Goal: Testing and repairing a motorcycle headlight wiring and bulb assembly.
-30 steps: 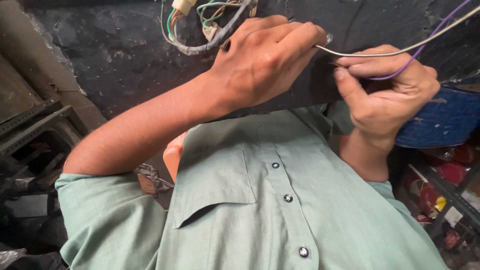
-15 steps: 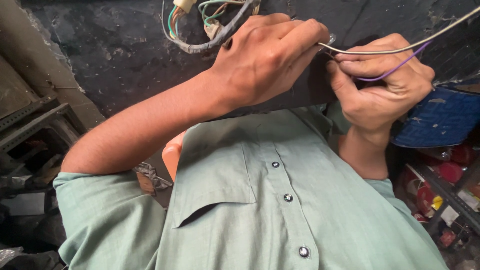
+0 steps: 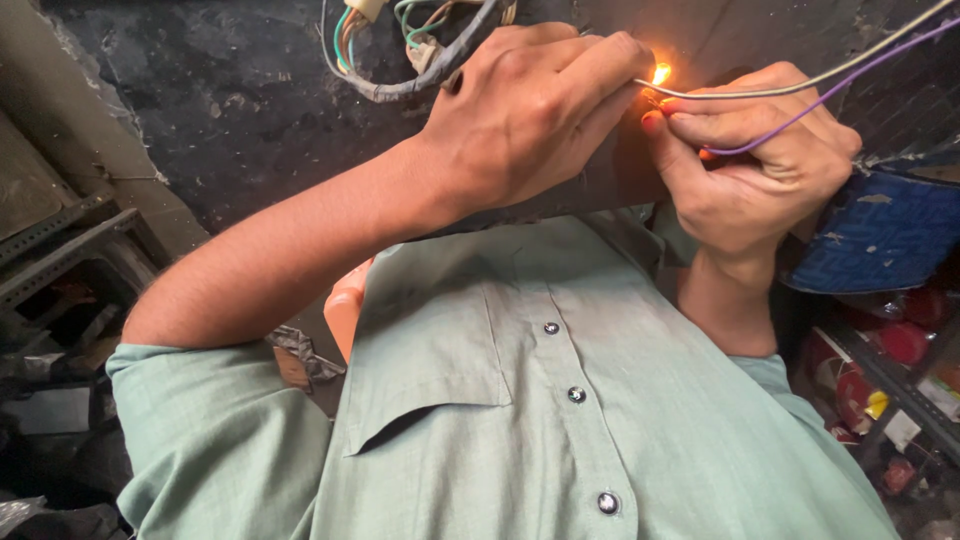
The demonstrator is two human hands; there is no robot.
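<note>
Left hand (image 3: 530, 110): raised, fingers curled, pinching pale wire (image 3: 800, 85) | right hand (image 3: 760, 170): raised, fingers gripping purple wire (image 3: 830, 95) | small flame (image 3: 660, 73) between fingertips

Both arms raised, elbows bent; left hand (image 3: 530, 110) curled knuckles-up, right hand (image 3: 760, 170) pinched in a tight grip, fingertips meeting
</note>
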